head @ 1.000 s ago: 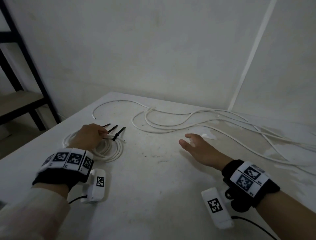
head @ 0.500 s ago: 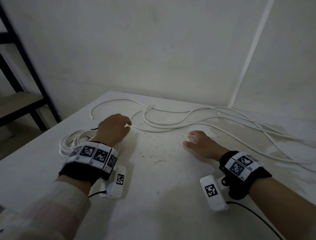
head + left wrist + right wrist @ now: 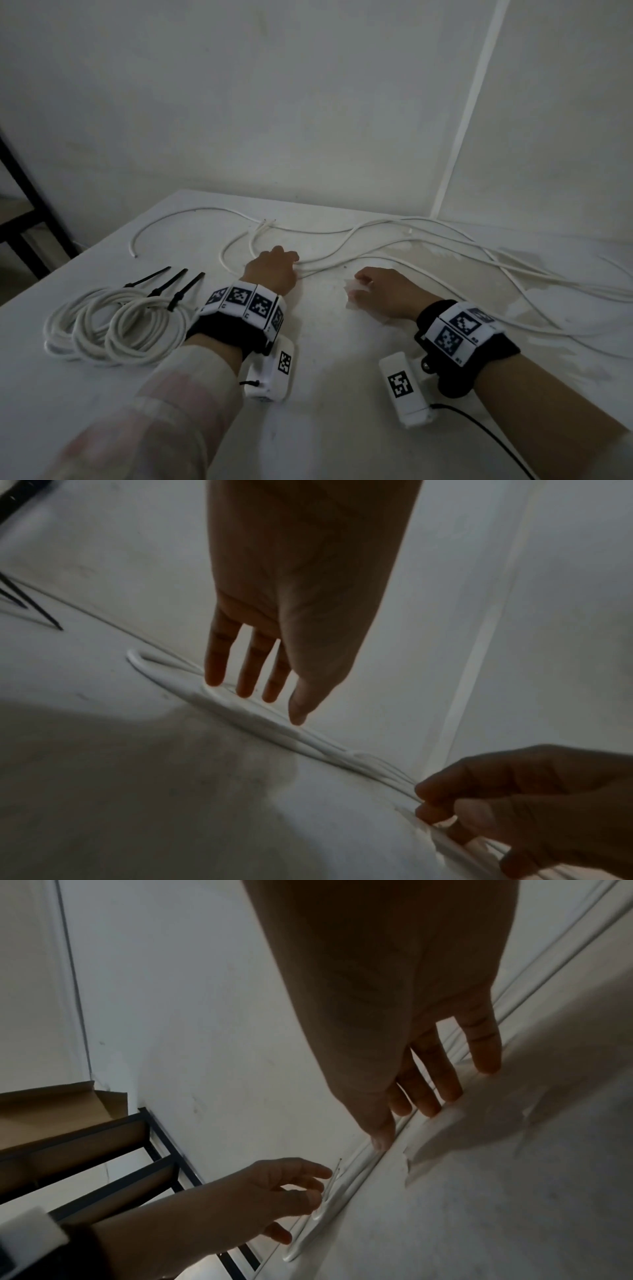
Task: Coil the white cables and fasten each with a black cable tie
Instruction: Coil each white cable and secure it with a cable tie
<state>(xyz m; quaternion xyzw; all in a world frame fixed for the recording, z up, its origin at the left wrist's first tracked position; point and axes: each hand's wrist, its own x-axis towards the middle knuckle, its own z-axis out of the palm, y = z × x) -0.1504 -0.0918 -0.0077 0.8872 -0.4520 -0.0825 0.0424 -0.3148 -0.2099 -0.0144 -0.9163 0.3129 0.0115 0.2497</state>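
Three white cable coils [image 3: 78, 330] lie at the table's left, each with a black cable tie [image 3: 169, 282] fastened on it, tails pointing away. Loose white cables [image 3: 222, 255] snake across the far half of the table. My left hand [image 3: 274, 270] hovers over their near loop; in the left wrist view its fingers [image 3: 245, 674] hang straight, tips just at the cable [image 3: 246, 715], holding nothing. To its right my right hand [image 3: 380, 291] rests low, thumb [image 3: 380, 1137] and fingertips touching the cables with no visible grip.
A black metal shelf [image 3: 27, 192] stands past the table's left edge, with cardboard [image 3: 51, 1104] on it. The wall runs close behind the table, with a white strip [image 3: 469, 113] up it. A peeled patch [image 3: 356, 294] marks the tabletop under my right hand.
My left hand left the coils and moved right and forward to the loose cables, uncovering the three ties. My right hand edged forward and lowered onto the cables.
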